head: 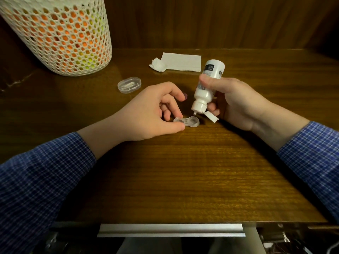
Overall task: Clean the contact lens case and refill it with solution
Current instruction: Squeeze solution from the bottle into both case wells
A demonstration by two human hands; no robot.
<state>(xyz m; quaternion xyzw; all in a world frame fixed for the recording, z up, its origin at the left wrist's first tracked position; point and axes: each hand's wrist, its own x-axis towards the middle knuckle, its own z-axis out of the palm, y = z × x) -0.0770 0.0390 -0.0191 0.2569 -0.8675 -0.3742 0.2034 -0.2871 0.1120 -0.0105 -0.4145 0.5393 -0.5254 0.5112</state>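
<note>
So my left hand (156, 110) pinches the lens case (186, 122) flat on the surface (183, 171). My right hand (236, 103) grips the solution bottle (207, 88) tipped nozzle-down just above the case's right well.

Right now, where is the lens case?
The lens case lies on the table at centre, its left end pinched by the left hand, with the bottle tip just above its right well.
</note>
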